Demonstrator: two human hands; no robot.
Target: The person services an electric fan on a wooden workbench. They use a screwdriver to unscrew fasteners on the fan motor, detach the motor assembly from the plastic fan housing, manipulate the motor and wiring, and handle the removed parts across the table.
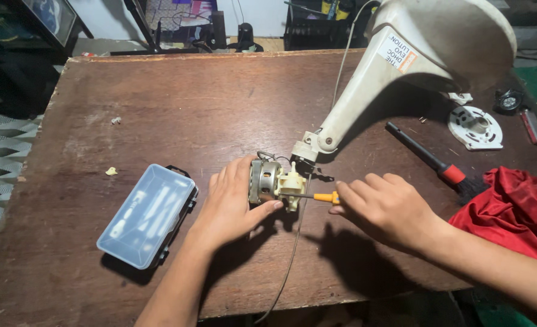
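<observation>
The small electric motor [268, 180] lies on its side near the middle of the dark wooden bench [159, 103], metal body to the left and cream plastic gear housing [291, 188] to the right. That looks like a sensible way to lay it, since it turns the housing end toward the tool.

The left hand [231, 206] wraps over the metal body, fingers curled across the top and thumb pressed beneath the housing. It is clamped on the motor, apparently to stop it rolling or twisting.

The right hand [385, 209] comes in from the other side, fingers pinched together on the yellow handle of a small screwdriver [317, 196]. The thin shaft runs level, straight into the side of the housing. The tip is hidden against the plastic, so I cannot tell what it sits in.

Just behind the motor rests the cream fan stand [414, 66], leaning across the bench with its narrow neck end almost touching the motor. A thin cord [296, 242] trails down from there, passing under the screwdriver and off the front edge.

Left of the holding hand, a clear plastic case [147, 215] lies shut, pale tools showing faintly through its lid, close by but untouched. Over on the right, a black brush with a red collar [432, 160] lies by a red cloth [510, 209], and a white round plastic part [475, 127] sits farther back.
</observation>
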